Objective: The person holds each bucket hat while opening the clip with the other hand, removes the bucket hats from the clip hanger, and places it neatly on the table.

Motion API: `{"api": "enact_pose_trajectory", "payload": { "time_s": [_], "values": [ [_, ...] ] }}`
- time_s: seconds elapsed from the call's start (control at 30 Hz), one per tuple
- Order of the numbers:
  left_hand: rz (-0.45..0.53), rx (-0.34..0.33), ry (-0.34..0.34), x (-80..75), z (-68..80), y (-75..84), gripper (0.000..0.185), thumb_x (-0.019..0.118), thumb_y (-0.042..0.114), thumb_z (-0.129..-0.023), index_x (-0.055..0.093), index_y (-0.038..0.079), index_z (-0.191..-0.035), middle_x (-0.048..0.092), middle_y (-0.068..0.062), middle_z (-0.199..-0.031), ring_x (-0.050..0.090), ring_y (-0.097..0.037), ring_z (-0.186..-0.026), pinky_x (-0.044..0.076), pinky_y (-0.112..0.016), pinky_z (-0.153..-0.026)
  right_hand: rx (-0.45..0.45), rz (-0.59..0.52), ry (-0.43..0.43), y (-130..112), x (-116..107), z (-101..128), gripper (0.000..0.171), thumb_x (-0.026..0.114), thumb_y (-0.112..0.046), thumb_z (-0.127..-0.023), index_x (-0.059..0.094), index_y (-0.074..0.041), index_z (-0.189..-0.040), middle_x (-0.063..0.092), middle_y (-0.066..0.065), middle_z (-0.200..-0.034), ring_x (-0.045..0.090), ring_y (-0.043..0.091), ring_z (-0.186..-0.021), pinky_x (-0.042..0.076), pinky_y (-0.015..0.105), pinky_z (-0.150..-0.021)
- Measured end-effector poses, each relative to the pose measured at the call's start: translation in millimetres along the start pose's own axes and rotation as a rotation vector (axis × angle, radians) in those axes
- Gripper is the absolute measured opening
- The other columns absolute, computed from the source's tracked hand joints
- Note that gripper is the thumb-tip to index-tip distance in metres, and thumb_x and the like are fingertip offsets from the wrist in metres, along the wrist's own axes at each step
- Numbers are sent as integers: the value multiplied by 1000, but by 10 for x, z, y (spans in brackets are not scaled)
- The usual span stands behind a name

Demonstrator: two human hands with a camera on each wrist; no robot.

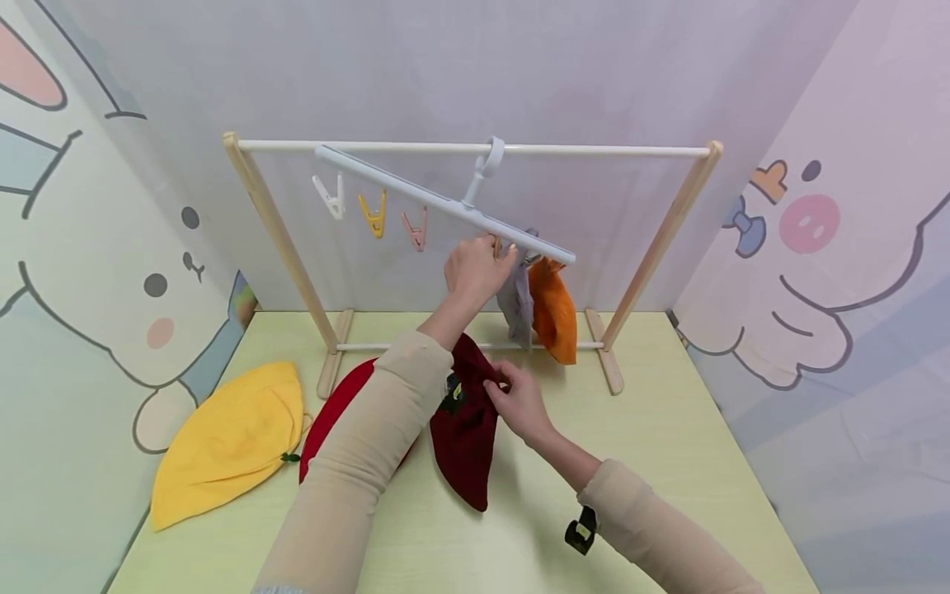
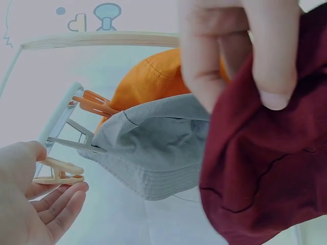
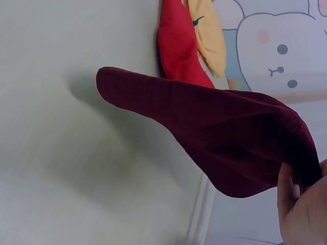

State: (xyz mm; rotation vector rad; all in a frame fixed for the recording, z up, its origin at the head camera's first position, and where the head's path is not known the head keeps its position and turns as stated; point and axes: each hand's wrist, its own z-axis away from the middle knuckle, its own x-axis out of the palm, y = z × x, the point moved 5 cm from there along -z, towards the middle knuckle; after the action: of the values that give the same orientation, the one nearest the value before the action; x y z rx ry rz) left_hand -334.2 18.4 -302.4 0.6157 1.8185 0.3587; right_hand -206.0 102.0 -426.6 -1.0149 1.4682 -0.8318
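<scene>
My left hand [image 1: 478,268] is up at the lower right part of a pale blue hanger [image 1: 445,202]. Its thumb and fingers pinch a beige clothespin [image 2: 64,176] on that hanger. A maroon bucket hat [image 1: 467,429] hangs from my right hand [image 1: 523,404], whose thumb and fingers grip its upper edge. The hat is held below the left hand, over the table. Beside the beige clothespin, a grey hat [image 2: 153,153] hangs from a grey clothespin [image 2: 76,138]. Beyond it an orange hat [image 2: 148,74] hangs from an orange clothespin [image 2: 97,102].
The hanger tilts down to the right on a white rod [image 1: 616,151] of a wooden-legged rack [image 1: 660,239]. White [image 1: 331,198], yellow [image 1: 373,216] and pink [image 1: 416,229] clothespins dangle at its left. A yellow hat [image 1: 230,441] and a red hat [image 1: 334,412] lie on the table's left side.
</scene>
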Motion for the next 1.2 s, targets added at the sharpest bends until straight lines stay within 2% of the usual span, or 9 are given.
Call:
{"api": "enact_pose_trajectory", "payload": {
  "time_s": [0.1, 0.27, 0.63, 0.7, 0.83, 0.93, 1.07, 1.2],
  "values": [
    [-5, 1, 0, 4, -6, -1, 38, 51, 48, -88, 49, 16, -67, 41, 1, -55, 43, -16, -51, 28, -26, -44, 29, -28, -4, 26, 21, 6, 14, 59, 2, -85, 63, 1, -98, 64, 17, -96, 62, 26, -82, 51, 28, -58],
    [-7, -3, -10, 15, -13, -3, 38, 50, 48, -88, 48, 16, -68, 40, 1, -55, 42, -16, -50, 28, -26, -44, 84, -48, 14, 349, 84, -70, 12, 61, -4, -86, 65, -7, -97, 64, 9, -95, 60, 17, -84, 50, 23, -57],
    [-6, 10, -1, -1, 2, 4, 37, 50, 47, -88, 48, 16, -67, 39, 1, -55, 42, -16, -49, 27, -26, -43, 110, 28, 59, 595, 66, -91, 15, 61, -6, -85, 66, -11, -98, 65, 8, -94, 62, 19, -83, 49, 24, -58],
    [-7, 6, -2, -1, 4, 0, 37, 50, 46, -88, 48, 16, -67, 39, 1, -55, 43, -16, -49, 27, -26, -43, 107, 49, 66, 619, 52, -100, 15, 61, -6, -85, 66, -11, -98, 66, 7, -94, 63, 19, -85, 50, 25, -62],
    [-9, 2, -2, 1, 2, -7, 37, 50, 47, -88, 48, 16, -67, 40, 1, -55, 44, -16, -51, 28, -26, -44, 60, 101, 80, 649, 19, -122, 14, 62, -4, -83, 66, -9, -96, 66, 8, -94, 64, 22, -91, 51, 31, -72],
    [-6, 4, 1, 3, -2, -9, 37, 50, 47, -88, 47, 16, -67, 40, 1, -55, 44, -16, -51, 28, -26, -44, 20, 155, 87, 689, -10, -142, 13, 62, -4, -82, 66, -8, -94, 67, 9, -92, 64, 24, -91, 51, 35, -74],
    [-3, 6, 4, 3, -5, -9, 38, 50, 47, -88, 46, 16, -66, 39, 1, -55, 42, -16, -50, 27, -26, -44, 3, 281, 90, 769, -54, -169, 13, 63, -8, -82, 66, -10, -94, 68, 8, -88, 66, 21, -80, 51, 33, -66],
    [-3, 5, 4, 8, -4, -7, 38, 50, 47, -88, 45, 17, -65, 37, 2, -55, 41, -15, -50, 27, -26, -43, 40, 398, 94, 846, -109, -191, 13, 64, -13, -82, 66, -13, -95, 69, 6, -85, 62, 18, -67, 45, 29, -56]
  ]
}}
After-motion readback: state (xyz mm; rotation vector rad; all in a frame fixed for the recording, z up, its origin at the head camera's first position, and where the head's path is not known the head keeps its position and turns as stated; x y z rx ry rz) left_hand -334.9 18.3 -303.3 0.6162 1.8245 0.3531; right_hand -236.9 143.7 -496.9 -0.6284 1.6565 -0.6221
